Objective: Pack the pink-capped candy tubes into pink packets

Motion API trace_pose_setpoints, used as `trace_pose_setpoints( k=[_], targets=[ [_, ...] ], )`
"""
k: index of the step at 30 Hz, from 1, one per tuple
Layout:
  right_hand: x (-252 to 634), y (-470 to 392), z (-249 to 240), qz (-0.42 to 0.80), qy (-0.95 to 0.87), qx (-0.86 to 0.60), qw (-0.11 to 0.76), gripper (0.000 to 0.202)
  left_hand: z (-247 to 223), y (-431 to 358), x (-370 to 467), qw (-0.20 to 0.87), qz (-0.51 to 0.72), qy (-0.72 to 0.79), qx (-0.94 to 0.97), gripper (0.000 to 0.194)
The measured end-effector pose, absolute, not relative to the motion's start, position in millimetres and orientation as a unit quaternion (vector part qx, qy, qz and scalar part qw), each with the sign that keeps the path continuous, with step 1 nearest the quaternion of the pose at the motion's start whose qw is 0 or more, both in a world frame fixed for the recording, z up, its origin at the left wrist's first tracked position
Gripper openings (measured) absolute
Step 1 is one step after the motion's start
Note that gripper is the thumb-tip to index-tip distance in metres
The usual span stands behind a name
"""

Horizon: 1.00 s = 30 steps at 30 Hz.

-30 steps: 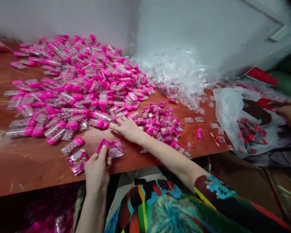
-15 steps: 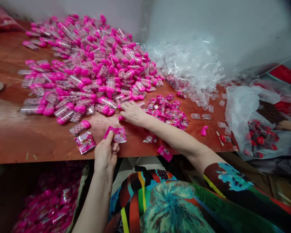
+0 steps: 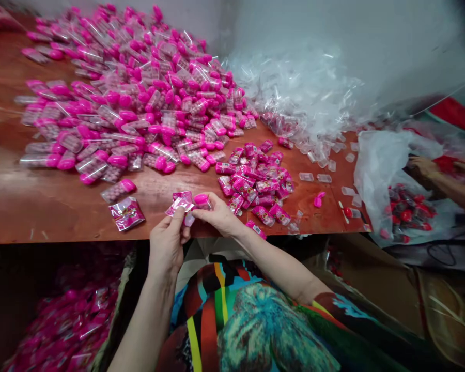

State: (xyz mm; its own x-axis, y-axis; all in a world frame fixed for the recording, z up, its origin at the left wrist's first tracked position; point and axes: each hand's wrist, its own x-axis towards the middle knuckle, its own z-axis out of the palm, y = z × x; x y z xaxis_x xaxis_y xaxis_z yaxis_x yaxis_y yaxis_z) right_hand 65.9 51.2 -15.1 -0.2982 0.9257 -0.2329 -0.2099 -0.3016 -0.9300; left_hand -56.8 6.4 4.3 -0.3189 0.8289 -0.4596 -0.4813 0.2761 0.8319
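Note:
My left hand (image 3: 169,237) pinches a pink printed packet (image 3: 181,200) between thumb and fingers above the table's front edge. Right beside it, my right hand (image 3: 218,214) grips a clear candy tube with a bright pink cap (image 3: 202,200). The tube's clear end is at the packet's lower right; whether it is inside the packet I cannot tell. A filled pink packet (image 3: 126,213) lies flat to the left, with a loose pink-capped tube (image 3: 118,190) just behind it. To the right of my hands is a heap of pink wrapped packets (image 3: 256,181).
A large pile of pink-capped candy tubes (image 3: 139,103) covers the back left. Clear plastic pieces (image 3: 294,93) are heaped at the back right. A white bag (image 3: 372,170) with red-capped items stands right, near another person's arm (image 3: 437,175). Pink packets (image 3: 70,320) fill a container below the table.
My right hand has come back from the tube pile to my left hand, bringing a pink-capped tube to the packet. The view has shifted slightly.

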Motion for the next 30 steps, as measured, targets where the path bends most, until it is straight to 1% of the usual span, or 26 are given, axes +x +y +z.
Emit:
trace_pose_setpoints(
  k=[8, 12, 14, 16, 19, 21, 23, 25, 30],
  targets=[
    [70.2, 37.2, -24.7, 0.651, -0.431, -0.461, 0.422, 0.042, 2.7, 1.2, -46.3, 0.620, 0.563, 0.533, 0.117, 0.039],
    [75.5, 38.5, -26.5, 0.617, -0.465, -0.481, 0.415, 0.038, 3.7, 1.6, -44.5, 0.652, 0.560, 0.502, 0.095, 0.033],
    [80.6, 41.4, -25.9, 0.607, -0.475, -0.491, 0.404, 0.039, 3.0, 1.4, -45.2, 0.655, 0.561, 0.498, 0.091, 0.029],
    [87.0, 43.9, -24.4, 0.624, -0.461, -0.490, 0.398, 0.040, 2.0, 1.1, -46.5, 0.644, 0.571, 0.502, 0.077, 0.026],
    [96.9, 42.7, -23.2, 0.703, -0.394, -0.449, 0.386, 0.040, 1.4, 1.5, -48.3, 0.630, 0.590, 0.503, 0.036, 0.025],
    [100.9, 37.0, -24.0, 0.728, -0.373, -0.428, 0.385, 0.041, 2.0, 2.5, -48.9, 0.629, 0.595, 0.500, 0.005, 0.025],
    [100.9, 28.3, -25.4, 0.697, -0.400, -0.440, 0.402, 0.046, 3.0, 3.9, -48.5, 0.635, 0.593, 0.495, -0.025, 0.023],
    [97.2, 19.3, -26.3, 0.637, -0.443, -0.467, 0.424, 0.049, 4.1, 5.4, -47.3, 0.641, 0.588, 0.491, -0.048, 0.021],
    [86.5, 5.6, -24.1, 0.530, -0.522, -0.496, 0.447, 0.043, 3.3, 5.6, -44.2, 0.634, 0.600, 0.486, -0.043, 0.021]
  ],
)
